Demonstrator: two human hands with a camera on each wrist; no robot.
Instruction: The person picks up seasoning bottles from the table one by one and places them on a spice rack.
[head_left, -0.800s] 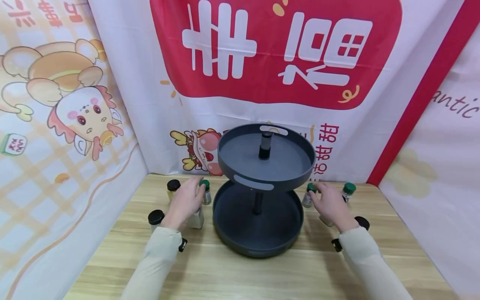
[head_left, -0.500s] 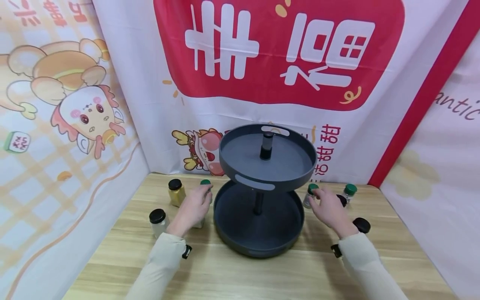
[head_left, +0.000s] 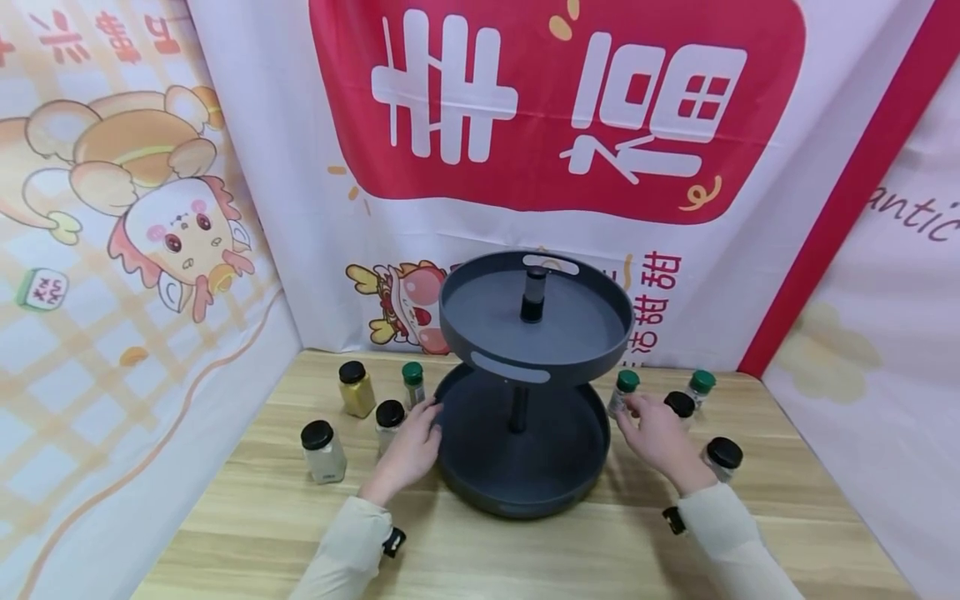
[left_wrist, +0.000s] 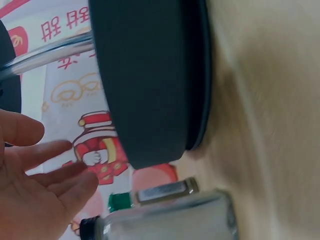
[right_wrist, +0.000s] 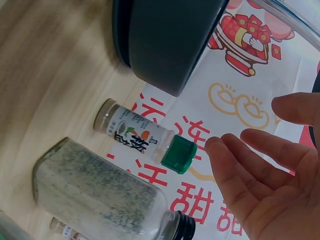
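Note:
A dark grey two-tier round rack stands at the middle of the table, its upper tray (head_left: 480, 312) tilted in view above the lower tray (head_left: 491, 498). My left hand (head_left: 411, 450) is beside the lower tray's left rim, fingers loosely extended and holding nothing. In the left wrist view that hand (left_wrist: 47, 192) shows a gap to the tray wall (left_wrist: 145, 85). On the other side, my right hand (head_left: 660, 437) hovers by a green-capped spice jar (head_left: 626, 382). The right wrist view shows its fingers relaxed, close to the jar's green cap (right_wrist: 179, 154), with nothing in the grasp.
Left of the rack stand a yellow-filled jar (head_left: 357, 396), a pale-filled jar (head_left: 325, 458), another black-capped jar (head_left: 389, 414) and a green-capped jar (head_left: 412, 379). At right are black-capped jars (head_left: 722, 454) (head_left: 680, 405) and a green-capped jar (head_left: 701, 383). Cloth walls (head_left: 292, 250) enclose the table.
My left hand has moved right and toward me, from over the left jars to the lower tray's rim, uncovering those jars. The right hand has shifted only slightly.

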